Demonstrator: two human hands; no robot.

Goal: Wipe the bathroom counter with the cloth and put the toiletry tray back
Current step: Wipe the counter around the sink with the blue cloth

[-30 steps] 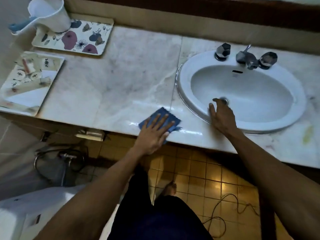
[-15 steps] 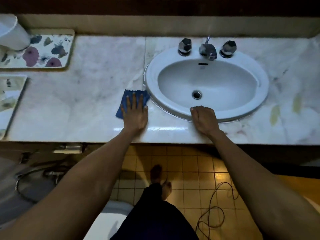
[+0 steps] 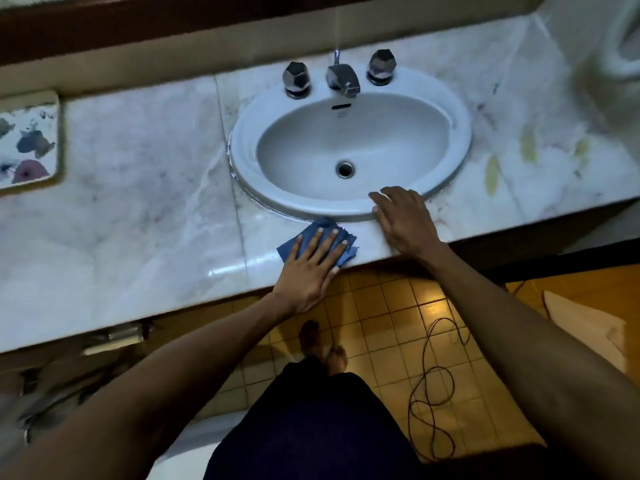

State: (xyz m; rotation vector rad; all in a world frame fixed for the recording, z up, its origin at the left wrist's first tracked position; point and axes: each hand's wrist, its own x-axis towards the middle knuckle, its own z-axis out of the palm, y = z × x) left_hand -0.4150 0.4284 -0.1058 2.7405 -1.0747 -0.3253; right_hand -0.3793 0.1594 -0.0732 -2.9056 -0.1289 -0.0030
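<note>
My left hand (image 3: 311, 268) lies flat, fingers spread, pressing a blue cloth (image 3: 320, 228) onto the marble counter (image 3: 138, 216) at its front edge, just below the sink's front rim. My right hand (image 3: 403, 220) rests open on the counter edge and the front rim of the white sink (image 3: 242, 150), right beside the cloth. A floral tray (image 3: 29, 147) sits at the far left of the counter, partly cut off by the frame.
Chrome faucet (image 3: 341, 77) with two knobs stands behind the basin. Yellowish stains (image 3: 491, 174) mark the counter to the sink's right. Below lie yellow floor tiles (image 3: 391, 306), a loose black cable (image 3: 433, 386), my foot (image 3: 322, 344) and a white fixture (image 3: 620, 39) top right.
My left hand slid the cloth rightward from the sink's left side to below its front rim. My right hand shifted slightly right along the rim. The view panned right, hiding the second tray and cup.
</note>
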